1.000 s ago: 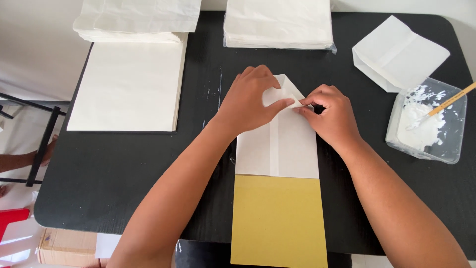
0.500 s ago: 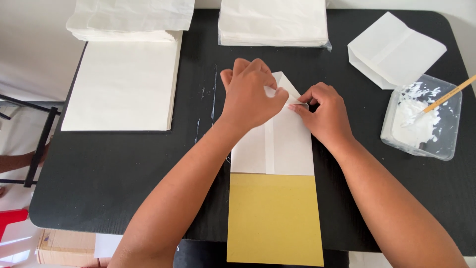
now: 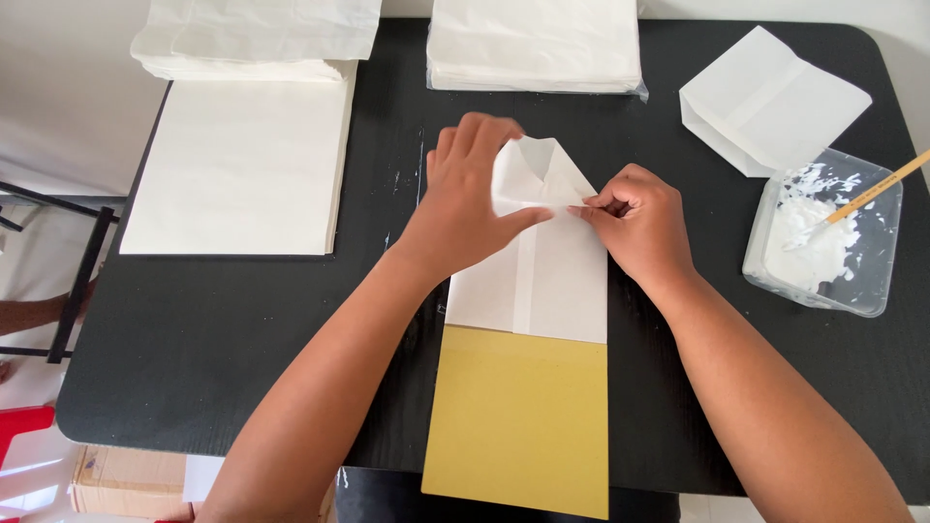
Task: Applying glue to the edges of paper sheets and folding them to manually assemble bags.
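Note:
A white paper bag piece (image 3: pixel 552 276) lies in the middle of the black table (image 3: pixel 242 329), over the top of a yellow card (image 3: pixel 518 416). Its far end is folded into a pointed flap. My left hand (image 3: pixel 465 199) lies flat on the left side of that flap, thumb pointing right across the fold. My right hand (image 3: pixel 639 223) pinches the flap's right edge with thumb and fingertips, touching the left thumb.
A stack of white sheets (image 3: pixel 237 165) lies at the left, with more folded stacks behind (image 3: pixel 257 34) and at the back middle (image 3: pixel 533 44). A finished white bag (image 3: pixel 770 102) lies far right. A clear tub of white paste (image 3: pixel 823 237) holds a wooden stick (image 3: pixel 877 186).
Both hands stay on the flap. The right fingers have pressed in toward the centre fold until they meet the left thumb; the camera has shifted slightly.

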